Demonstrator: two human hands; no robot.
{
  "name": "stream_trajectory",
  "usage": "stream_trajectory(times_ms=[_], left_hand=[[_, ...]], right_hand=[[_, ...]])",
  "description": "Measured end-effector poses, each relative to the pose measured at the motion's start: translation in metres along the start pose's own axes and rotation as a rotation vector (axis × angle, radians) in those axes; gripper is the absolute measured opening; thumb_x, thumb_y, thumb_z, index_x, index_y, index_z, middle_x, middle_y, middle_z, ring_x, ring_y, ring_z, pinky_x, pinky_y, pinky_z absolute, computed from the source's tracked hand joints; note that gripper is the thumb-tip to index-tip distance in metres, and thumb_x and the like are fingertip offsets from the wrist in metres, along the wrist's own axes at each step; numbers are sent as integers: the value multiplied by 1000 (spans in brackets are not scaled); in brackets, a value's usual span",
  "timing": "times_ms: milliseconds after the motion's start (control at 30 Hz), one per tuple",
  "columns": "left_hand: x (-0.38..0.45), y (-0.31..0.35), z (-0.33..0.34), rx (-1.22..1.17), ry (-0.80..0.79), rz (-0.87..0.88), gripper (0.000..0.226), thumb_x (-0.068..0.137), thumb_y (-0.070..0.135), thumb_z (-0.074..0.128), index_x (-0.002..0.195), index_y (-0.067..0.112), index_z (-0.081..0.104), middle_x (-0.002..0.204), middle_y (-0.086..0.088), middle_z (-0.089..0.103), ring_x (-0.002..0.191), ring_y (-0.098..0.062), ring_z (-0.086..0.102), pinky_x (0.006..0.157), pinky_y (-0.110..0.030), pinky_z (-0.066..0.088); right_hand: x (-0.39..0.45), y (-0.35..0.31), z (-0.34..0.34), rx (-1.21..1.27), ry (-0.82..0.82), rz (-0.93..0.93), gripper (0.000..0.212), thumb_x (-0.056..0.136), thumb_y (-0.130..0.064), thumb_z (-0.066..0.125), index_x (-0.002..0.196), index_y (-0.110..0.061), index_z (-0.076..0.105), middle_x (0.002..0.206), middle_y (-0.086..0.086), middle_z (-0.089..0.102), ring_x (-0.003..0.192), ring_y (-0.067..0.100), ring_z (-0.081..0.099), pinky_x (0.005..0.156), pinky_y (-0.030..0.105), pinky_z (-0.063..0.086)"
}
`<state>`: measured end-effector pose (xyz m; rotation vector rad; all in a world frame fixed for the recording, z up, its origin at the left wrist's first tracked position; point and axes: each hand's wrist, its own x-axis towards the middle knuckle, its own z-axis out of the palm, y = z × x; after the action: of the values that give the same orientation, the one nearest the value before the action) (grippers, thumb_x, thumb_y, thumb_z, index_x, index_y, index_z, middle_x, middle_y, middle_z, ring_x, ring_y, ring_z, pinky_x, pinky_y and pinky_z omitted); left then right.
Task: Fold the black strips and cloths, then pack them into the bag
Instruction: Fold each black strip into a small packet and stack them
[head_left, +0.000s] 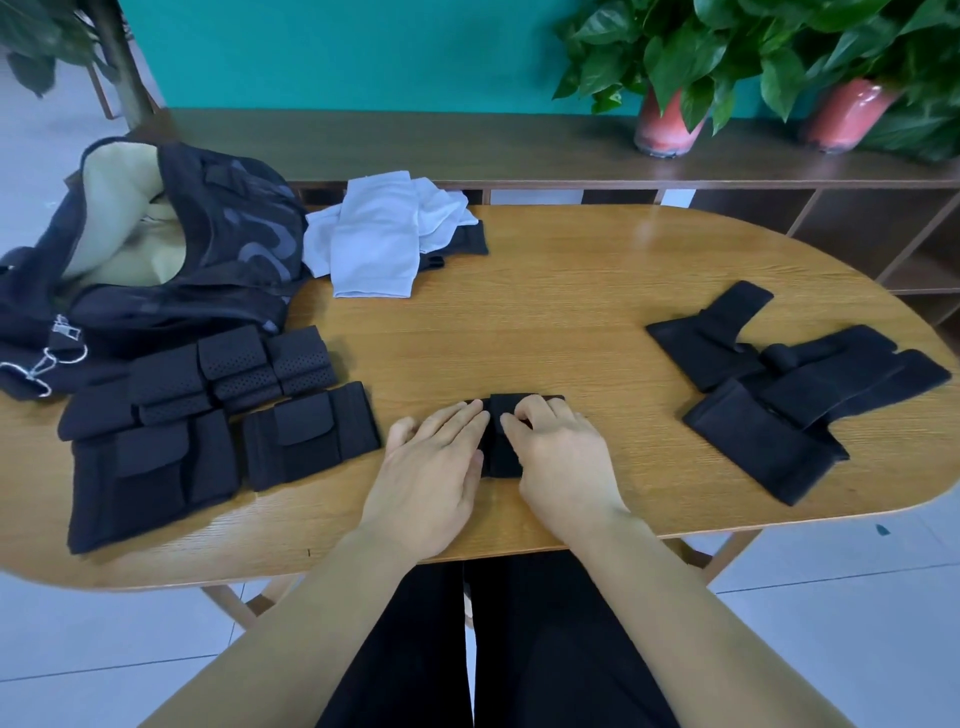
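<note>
Your left hand (434, 457) lies flat with straight fingers, pressing down on the left part of a small folded black fabric strip (506, 436) near the front edge of the oval wooden worktop (571, 291). Your right hand (558, 449) rests on the right part of the same strip, its fingertips (511, 422) curled and pinching the upper flap of fabric. The strip shows only between and just beyond your two hands.

To the left of your left hand sits a group of already folded black strips and cloths (218, 415): perforated rolled pieces at the back, larger flat folded pieces with flaps in front, lying side by side and touching. Behind that group, at the worktop's left end, lies the open black bag with a beige lining (156, 244), its mouth turned toward you and metal clips on its near left side.

Just right of the bag is a pile of pale grey-white cloths (384, 234), partly covering a black piece beneath them.

To the right of your right hand, well apart, lies a loose heap of unfolded black strips (789, 384), overlapping one another near the worktop's right end.

Beyond the worktop a dark wooden shelf (467, 145) carries two pink pots with green leafy plants (670, 119).
</note>
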<state>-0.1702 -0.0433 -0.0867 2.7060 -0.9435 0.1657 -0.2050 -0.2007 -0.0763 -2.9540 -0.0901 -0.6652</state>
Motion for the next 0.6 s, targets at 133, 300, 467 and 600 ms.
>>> stream_trajectory(times_ms=[133, 300, 467, 600], left_hand=[[0, 1, -3, -40, -7, 17, 63, 94, 39, 9, 146, 21, 41, 154, 9, 34, 142, -8, 28, 107, -33, 18], [8, 5, -13, -245, 3, -186, 48, 101, 33, 43, 147, 21, 37, 151, 3, 37, 138, -15, 31, 112, -38, 25], [40, 20, -24, -153, -154, -442, 46, 96, 41, 51, 135, 18, 45, 135, -9, 41, 125, -26, 36, 99, -37, 38], [51, 24, -31, -290, -161, -539, 40, 94, 31, 57, 130, 21, 46, 127, -5, 44, 120, -24, 40, 95, -35, 41]], right_hand=[[-1, 1, -1, 75, 3, 34, 28, 61, 7, 65, 83, -9, 72, 85, 5, 63, 72, 26, 60, 61, 34, 52], [2, 22, -21, 231, -71, 404, 40, 95, -22, 54, 135, -18, 54, 126, 5, 55, 115, 25, 48, 92, 36, 37], [14, 30, -24, 103, -477, 538, 67, 92, -60, 45, 147, -26, 29, 140, 3, 30, 124, 24, 28, 103, 38, 24], [19, 30, -23, 191, -448, 602, 60, 86, -58, 57, 135, -28, 37, 132, 0, 35, 121, 22, 31, 100, 37, 25]])
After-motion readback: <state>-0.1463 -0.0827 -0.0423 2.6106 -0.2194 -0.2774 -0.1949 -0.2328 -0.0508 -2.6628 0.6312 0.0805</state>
